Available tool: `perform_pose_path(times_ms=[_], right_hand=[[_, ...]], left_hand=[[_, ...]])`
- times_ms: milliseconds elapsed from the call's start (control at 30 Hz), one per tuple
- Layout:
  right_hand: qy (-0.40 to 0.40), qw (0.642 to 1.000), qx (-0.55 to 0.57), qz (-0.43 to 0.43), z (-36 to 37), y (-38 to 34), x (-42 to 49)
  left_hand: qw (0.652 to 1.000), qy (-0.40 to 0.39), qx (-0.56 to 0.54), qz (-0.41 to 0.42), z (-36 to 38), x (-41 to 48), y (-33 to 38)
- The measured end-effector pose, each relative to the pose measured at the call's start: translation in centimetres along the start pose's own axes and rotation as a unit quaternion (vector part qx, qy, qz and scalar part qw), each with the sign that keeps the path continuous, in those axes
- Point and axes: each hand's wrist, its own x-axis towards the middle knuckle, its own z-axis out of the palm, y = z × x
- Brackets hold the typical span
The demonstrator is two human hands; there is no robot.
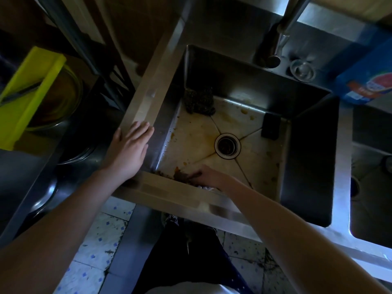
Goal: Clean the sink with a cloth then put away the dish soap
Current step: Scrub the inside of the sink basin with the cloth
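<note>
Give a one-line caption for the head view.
Right hand wipes brown grime near the sink's front edge with a cloth; left hand rests on the rim.

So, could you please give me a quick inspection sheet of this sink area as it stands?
Surface: sink floor stained, brown grime by the near-left corner.
Job's things: white cloth barely visible under the right hand; blue package on the rim, possibly the soap.
Clutter: dark scourer, black block in the basin.
Grippers: left hand flat on the rim; right hand pressing the cloth.
Cables: nothing seen.
Surroundings: faucet, yellow-green board, tiled floor.
</note>
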Motion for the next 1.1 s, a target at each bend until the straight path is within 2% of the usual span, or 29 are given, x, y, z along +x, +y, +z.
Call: perform_pose_path(times_ms=[100, 367, 500, 600, 767, 900, 1100], right_hand=[[0.049, 0.997, -0.052, -0.025, -1.1, 3.5, -0.6], [0.077, 0.990, -0.095, 0.073, -5.0, 12.6, -1.7], [0.060, 0.987, -0.117, 0.091, -5.0, 12.2, -0.7], [0.031, 0.992, -0.062, 0.103, -3.7, 8.7, 0.4], [-0.071, 0.996, 0.019, 0.048, -0.8, 1.8, 3.3], [-0.051, 0.995, -0.028, -0.082, 0.8, -1.8, 5.3], [-0.026, 0.981, -0.133, -0.141, 1.7, -2.6, 8.1]], left_hand=[[1.000, 0.000, 0.013, 0.001, -0.2, 0.1, 0.3], [0.999, -0.006, 0.038, 0.015, -1.2, 0.8, 1.1], [1.000, 0.002, 0.003, 0.031, -1.3, 2.4, 1.6], [0.999, 0.001, 0.010, 0.053, -1.5, 3.8, 1.5], [0.997, -0.016, 0.042, 0.070, -2.2, 6.0, 0.6], [0.996, -0.019, 0.038, 0.084, -2.4, 7.9, 0.4], [0.997, -0.028, 0.010, 0.069, -2.1, 8.7, 0.2]])
